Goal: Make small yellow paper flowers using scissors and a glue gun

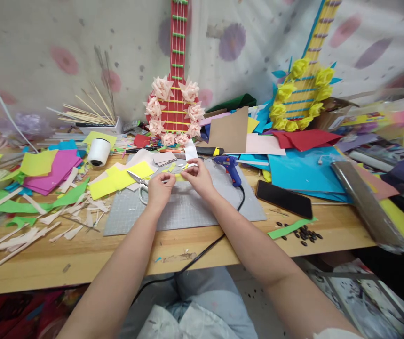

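Note:
My left hand (160, 189) and my right hand (199, 178) are close together over the grey cutting mat (187, 212), fingers closed in a pinch. Between the fingertips is a small yellow paper strip (179, 177), partly covered by the fingers. Scissors (142, 192) lie just left of my left hand, beside yellow paper sheets (117, 181). Behind my right hand are a white paper piece (191, 150) and a cutter with a black and yellow handle (210, 151). A blue glue gun (230, 169) rests on the mat to the right.
A red paper guitar (176, 110) with pink flowers and a yellow one (298, 99) lean at the back. Right are a phone (284, 199), black beads (305, 234) and blue sheets (300, 172). Paper scraps (78, 214) litter the left. The glue gun's cord (205, 252) crosses the table edge.

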Tool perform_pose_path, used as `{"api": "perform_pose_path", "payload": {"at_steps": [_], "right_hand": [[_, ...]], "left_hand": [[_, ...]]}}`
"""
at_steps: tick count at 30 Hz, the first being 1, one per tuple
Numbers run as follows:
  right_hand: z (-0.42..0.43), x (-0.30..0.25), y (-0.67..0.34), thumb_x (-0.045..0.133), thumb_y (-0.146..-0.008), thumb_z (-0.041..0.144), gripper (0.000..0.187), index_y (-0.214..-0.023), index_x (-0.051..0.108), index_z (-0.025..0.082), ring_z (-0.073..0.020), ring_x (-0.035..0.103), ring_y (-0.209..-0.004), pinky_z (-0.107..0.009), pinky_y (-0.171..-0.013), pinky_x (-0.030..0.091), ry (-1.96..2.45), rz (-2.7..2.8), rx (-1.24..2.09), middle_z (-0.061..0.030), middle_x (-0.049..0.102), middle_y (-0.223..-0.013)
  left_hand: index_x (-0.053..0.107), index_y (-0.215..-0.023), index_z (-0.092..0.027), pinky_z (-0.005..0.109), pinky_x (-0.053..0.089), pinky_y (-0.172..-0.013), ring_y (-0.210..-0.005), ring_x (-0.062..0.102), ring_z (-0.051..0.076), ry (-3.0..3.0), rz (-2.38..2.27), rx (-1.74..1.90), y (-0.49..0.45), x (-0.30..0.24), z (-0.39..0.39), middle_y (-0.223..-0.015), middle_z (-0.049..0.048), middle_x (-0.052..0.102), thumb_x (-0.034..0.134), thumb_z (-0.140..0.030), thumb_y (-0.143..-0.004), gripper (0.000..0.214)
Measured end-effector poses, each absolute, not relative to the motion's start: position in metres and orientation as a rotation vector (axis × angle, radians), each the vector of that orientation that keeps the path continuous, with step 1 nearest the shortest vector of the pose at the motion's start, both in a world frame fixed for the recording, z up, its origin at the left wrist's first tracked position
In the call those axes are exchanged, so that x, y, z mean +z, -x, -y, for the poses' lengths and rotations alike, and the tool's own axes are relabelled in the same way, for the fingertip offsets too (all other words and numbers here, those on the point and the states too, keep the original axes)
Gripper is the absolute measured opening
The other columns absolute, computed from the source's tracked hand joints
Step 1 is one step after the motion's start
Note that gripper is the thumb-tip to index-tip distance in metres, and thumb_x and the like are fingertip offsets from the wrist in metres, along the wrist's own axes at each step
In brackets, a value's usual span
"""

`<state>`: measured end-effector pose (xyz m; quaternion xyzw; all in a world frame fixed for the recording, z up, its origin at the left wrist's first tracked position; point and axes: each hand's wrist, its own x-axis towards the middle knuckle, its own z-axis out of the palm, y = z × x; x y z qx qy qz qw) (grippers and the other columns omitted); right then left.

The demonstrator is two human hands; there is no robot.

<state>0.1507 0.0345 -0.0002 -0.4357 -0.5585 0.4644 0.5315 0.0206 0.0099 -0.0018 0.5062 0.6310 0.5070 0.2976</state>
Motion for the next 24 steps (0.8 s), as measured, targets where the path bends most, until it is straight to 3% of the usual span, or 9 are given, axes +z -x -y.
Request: {"api": "perform_pose_path", "payload": {"at_steps": [9,18,24], "right_hand": [[-0.032,0.003,-0.148,0.068,-0.058,0.03,0.039,-0.087,0.043,0.021,-0.0096,0.058,-0.061,-0.028,-0.061,0.05,1.015,1.115,1.362,0.0048,0.058,-0.067],[-0.031,0.002,-0.146,0.067,-0.057,0.023,0.037,-0.086,0.044,0.021,-0.0101,0.056,-0.061,-0.028,-0.065,0.047,1.002,1.157,1.194,0.0064,0.058,-0.063],[-0.03,0.001,-0.145,0.065,-0.058,0.023,0.035,-0.086,0.044,0.021,-0.0119,0.058,-0.068,-0.03,-0.071,0.046,0.978,1.206,1.128,0.0042,0.06,-0.071]], "left_hand": [[0.069,-0.07,-0.017,0.025,0.044,-0.066,-0.066,0.06,0.015,-1.311,-1.543,1.444,-0.021,-0.005,-0.01,-0.07,0.0033,0.067,0.061,-0.037,-0.066,0.022],[0.071,-0.08,-0.02,0.031,0.046,-0.075,-0.078,0.061,0.019,-1.327,-1.42,1.475,-0.018,-0.015,-0.014,-0.084,0.0042,0.069,0.061,-0.04,-0.067,0.026],[0.071,-0.073,-0.017,0.03,0.046,-0.071,-0.068,0.059,0.016,-1.193,-1.427,1.479,-0.019,-0.018,-0.019,-0.07,0.0041,0.067,0.064,-0.043,-0.063,0.029]]}}
